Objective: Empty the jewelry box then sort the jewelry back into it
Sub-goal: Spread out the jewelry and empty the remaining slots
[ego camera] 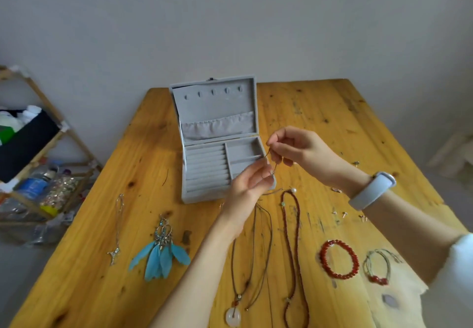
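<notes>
The grey velvet jewelry box [204, 171] stands open and empty on the wooden table [143, 148], lid upright. Just in front of its right compartments, my left hand [249, 187] and my right hand [294, 146] both pinch the thin dark cord of the necklace [266, 240], whose white ring pendant [233, 316] rests on the table near the front edge. Laid out on the table are a silver chain [118, 227], blue feather earrings [160, 253], a dark red bead necklace [294, 251], a red bead bracelet [339, 260] and a cord bracelet [378, 267].
Small stud earrings [344, 213] lie scattered at the right, below my wrist with its pale band [371, 190]. A wooden shelf [38, 148] with bottles and a dark bin stands left of the table. A wall runs behind the table.
</notes>
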The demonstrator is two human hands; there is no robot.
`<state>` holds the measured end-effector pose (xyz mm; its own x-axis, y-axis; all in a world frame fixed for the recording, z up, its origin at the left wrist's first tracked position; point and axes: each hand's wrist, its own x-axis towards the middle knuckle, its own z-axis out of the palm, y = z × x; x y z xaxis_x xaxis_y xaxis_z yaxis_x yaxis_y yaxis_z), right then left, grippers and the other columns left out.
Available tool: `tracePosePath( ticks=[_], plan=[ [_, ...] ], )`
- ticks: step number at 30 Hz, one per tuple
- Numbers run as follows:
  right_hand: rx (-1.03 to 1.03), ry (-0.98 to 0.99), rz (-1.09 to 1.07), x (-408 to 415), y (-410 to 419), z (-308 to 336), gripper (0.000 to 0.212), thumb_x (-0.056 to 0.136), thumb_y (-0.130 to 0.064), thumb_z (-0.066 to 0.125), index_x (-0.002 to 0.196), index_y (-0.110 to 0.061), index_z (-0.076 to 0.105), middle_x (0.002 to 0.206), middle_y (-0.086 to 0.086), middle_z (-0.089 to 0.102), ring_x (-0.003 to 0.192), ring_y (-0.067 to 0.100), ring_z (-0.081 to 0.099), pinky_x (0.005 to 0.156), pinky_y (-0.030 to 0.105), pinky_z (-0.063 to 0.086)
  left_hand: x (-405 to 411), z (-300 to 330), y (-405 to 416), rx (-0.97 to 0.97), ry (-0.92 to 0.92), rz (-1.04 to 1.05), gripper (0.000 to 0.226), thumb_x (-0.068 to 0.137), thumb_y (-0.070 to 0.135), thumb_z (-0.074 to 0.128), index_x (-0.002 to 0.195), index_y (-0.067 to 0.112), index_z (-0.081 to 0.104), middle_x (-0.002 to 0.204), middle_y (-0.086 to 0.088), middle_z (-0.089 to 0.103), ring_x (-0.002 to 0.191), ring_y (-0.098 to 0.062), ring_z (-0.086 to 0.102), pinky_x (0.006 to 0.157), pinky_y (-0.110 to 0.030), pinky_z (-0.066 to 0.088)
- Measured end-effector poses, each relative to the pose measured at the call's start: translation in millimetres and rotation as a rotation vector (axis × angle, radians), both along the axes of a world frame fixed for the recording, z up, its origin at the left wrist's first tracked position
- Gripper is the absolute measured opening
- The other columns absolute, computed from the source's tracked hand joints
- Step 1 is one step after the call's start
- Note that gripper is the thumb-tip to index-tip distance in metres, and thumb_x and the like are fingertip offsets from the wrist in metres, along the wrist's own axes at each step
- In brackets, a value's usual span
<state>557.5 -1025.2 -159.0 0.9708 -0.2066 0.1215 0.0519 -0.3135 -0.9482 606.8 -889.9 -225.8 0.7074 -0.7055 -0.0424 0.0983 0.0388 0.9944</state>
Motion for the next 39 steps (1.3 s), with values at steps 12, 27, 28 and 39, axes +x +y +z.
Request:
tracePosePath(
  ticks=[12, 27, 28, 39],
  plan=[
    [0.453, 0.096, -0.241, -140.3, -39.7, -74.7, 0.016, 0.087, -0.001, 0.05, 0.088, -0.01, 0.063, 0.065, 0.004, 0.054, 0.063, 0.018, 0.052, 0.055, 0.023, 0.04, -80.9, -28.5, -13.6, 0.108, 0.287, -0.072, 0.008, 0.088, 0.003, 0.055, 0.087, 0.008, 0.061, 0.069, -0.002, 0.061, 0.066, -0.012, 0.062, 0.078, -0.03, 0.052],
    [-0.447, 0.284, -0.918, -273.2, -92.9, -114.8, 0.014, 0.088, -0.006, 0.054, 0.096, -0.009, 0.066, 0.092, 0.001, 0.063, 0.082, 0.015, 0.057, 0.074, 0.023, 0.041, -182.1, -40.5, -125.1, 0.507, -0.852, -0.308, 0.013, 0.09, 0.027, 0.055, 0.095, 0.022, 0.065, 0.093, 0.003, 0.068, 0.097, -0.02, 0.054, 0.085, -0.032, 0.036],
    [-0.486, 0.298, -0.913, -274.3, -96.9, -119.0, 0.015, 0.089, -0.006, 0.053, 0.097, -0.009, 0.065, 0.094, 0.003, 0.063, 0.085, 0.016, 0.057, 0.076, 0.025, 0.043, -185.0, -44.5, -130.2, 0.533, -0.902, -0.312, 0.014, 0.091, 0.027, 0.053, 0.096, 0.022, 0.064, 0.095, 0.002, 0.068, 0.099, -0.02, 0.052, 0.084, -0.032, 0.033],
    [-0.697, 0.352, -0.824, -274.3, -101.2, -139.0, 0.016, 0.091, -0.013, 0.051, 0.101, -0.009, 0.063, 0.098, 0.009, 0.057, 0.09, 0.022, 0.05, 0.075, 0.031, 0.046, -187.1, -66.3, -130.6, 0.488, -1.114, -0.172, 0.016, 0.083, 0.024, 0.065, 0.097, 0.018, 0.067, 0.101, -0.002, 0.056, 0.099, -0.021, 0.048, 0.081, -0.031, 0.033]
  ],
)
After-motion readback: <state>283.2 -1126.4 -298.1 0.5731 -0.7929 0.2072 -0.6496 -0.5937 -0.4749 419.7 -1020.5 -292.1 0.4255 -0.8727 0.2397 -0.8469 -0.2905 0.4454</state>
